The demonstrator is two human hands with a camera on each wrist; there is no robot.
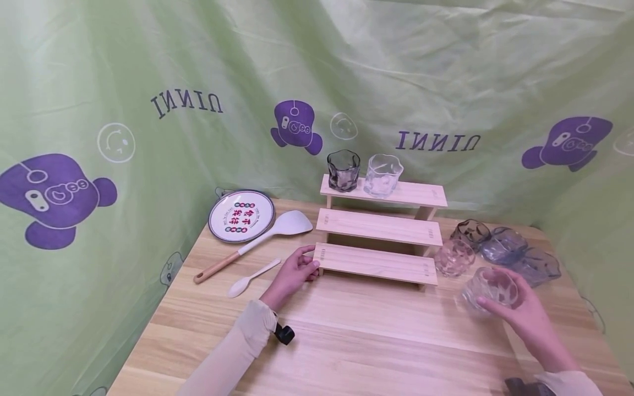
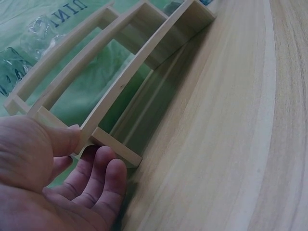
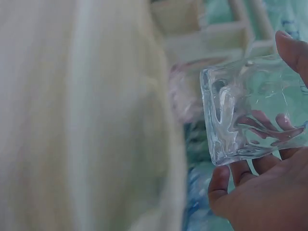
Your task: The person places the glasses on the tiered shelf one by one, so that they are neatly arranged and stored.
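Pinching the bottom step (image 1: 375, 263) of the wooden rack (image 1: 378, 226) at its left end, your left hand (image 1: 293, 270) meets what looks like light, stiff timber. Across right, your right hand (image 1: 527, 316) grips the clear glass (image 3: 252, 98) near the pink glass (image 1: 453, 258): likely slippery and breakable, so hold its sides. Its rim runs out of your right wrist view; base clearance is hard to judge.

The tabletop (image 3: 96, 115) looks blurred in the dim right-wrist view.
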